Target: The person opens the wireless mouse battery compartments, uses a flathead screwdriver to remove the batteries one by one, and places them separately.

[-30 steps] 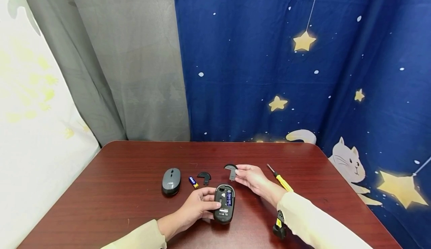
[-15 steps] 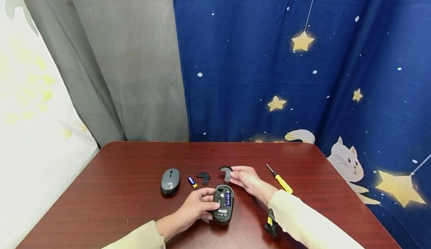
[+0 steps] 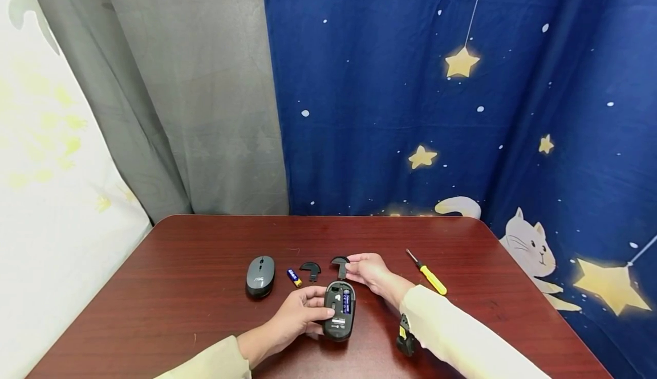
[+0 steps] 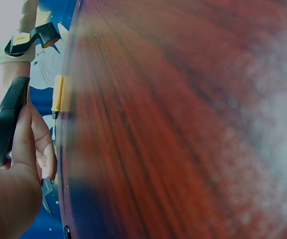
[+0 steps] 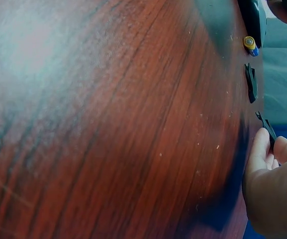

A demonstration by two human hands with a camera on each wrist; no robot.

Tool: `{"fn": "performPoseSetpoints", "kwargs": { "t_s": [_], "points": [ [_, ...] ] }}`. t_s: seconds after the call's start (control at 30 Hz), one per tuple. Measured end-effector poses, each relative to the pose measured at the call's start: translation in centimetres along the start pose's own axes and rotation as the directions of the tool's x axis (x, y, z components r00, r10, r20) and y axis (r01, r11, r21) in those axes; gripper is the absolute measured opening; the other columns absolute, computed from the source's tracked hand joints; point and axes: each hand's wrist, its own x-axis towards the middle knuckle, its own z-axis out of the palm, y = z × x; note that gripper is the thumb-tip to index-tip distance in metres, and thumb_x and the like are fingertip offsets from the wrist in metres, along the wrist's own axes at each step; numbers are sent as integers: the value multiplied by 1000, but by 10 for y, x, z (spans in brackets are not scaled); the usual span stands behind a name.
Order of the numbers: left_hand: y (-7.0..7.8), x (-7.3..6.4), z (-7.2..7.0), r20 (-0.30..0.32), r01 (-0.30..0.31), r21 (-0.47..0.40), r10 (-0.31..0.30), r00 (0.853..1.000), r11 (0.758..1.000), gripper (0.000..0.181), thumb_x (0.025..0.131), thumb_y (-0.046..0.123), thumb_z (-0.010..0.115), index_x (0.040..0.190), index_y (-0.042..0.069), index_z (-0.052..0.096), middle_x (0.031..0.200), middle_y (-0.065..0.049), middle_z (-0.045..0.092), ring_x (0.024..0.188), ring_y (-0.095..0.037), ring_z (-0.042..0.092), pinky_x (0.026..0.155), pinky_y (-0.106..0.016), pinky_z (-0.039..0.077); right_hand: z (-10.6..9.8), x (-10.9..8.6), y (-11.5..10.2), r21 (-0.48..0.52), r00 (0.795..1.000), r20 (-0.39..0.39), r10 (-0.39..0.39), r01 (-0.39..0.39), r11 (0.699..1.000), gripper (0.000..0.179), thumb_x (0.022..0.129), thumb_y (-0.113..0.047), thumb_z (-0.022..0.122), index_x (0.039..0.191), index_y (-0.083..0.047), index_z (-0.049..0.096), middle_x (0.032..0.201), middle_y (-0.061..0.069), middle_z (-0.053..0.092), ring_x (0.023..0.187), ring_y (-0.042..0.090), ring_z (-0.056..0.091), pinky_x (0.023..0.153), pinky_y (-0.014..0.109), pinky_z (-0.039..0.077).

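My left hand (image 3: 299, 312) grips a black computer mouse (image 3: 340, 327) with its underside facing up. A blue battery (image 3: 347, 302) sits in the mouse's compartment, which has no cover on it. Just beyond the mouse's far end, my right hand (image 3: 370, 270) pinches a dark T-shaped battery cover (image 3: 340, 260) by its right side, its tab pointing toward the mouse. In the right wrist view this cover (image 5: 265, 124) is seen edge-on between thumb and fingers. The left wrist view shows the held mouse (image 4: 6, 122) from the side.
A second battery cover (image 3: 310, 269) lies left of the right hand, beside a loose blue and yellow battery (image 3: 294, 277). Farther left a grey mouse (image 3: 260, 277) stands upright on the brown table (image 3: 205, 248). A yellow-handled screwdriver (image 3: 431, 279) lies right of the right hand.
My right hand has moved left and slightly nearer with the battery cover, which is now just above the mouse's far end. My left hand and the mouse have barely moved.
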Motion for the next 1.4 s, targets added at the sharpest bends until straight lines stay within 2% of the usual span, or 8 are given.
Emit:
{"fn": "performPoseSetpoints", "kwargs": {
  "t_s": [0.3,1.03,1.4],
  "points": [
    [1,0,0,0,-1,-2,1,1000,1000,48,86,1,68,129,-10,48,109,-18,67,87,-24,69,71,-38,58,4,-1,1,-17,1000,-5,7,-7,1000,27,87,14,58,114,17,57,89,14,65,76,18,65,77,35,57],
    [1,-1,-1,-9,2,16,-2,1000,1000,49,87,3,68,130,-9,48,109,-17,67,88,-24,69,70,-37,58,9,-4,4,-187,996,-70,-50,37,982,21,84,12,64,104,15,62,84,16,67,73,19,67,69,32,58],
    [1,-2,-2,-16,-4,18,4,1000,1000,50,86,3,68,130,-11,47,108,-17,67,88,-24,68,69,-36,58,10,-6,2,-249,994,-90,-55,31,968,24,84,8,66,108,12,64,81,11,68,74,16,66,65,33,59]
  ]
}}
